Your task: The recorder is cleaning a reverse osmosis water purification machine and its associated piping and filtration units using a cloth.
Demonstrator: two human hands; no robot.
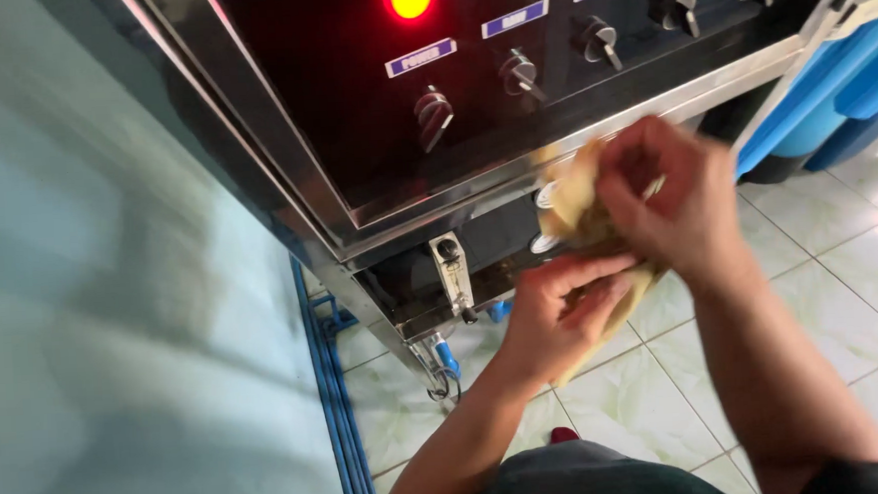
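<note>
Now both hands, left [553, 316] and right [672, 200], clamped on crumpled yellowish cloth [582, 204] beside steel control cabinet [376, 195].

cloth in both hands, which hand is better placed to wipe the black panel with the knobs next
Right, probably. The right hand grips the yellowish cloth higher, beside the panel edge. The left hand sits lower, holding the cloth's hanging end.

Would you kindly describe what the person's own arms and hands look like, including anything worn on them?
Both forearms are bare up to the bottom edge of the picture; no sleeves show. The left hand and right hand wear no gloves, and no watch, ring or bracelet can be seen, though motion blur softens the fingers.
</note>
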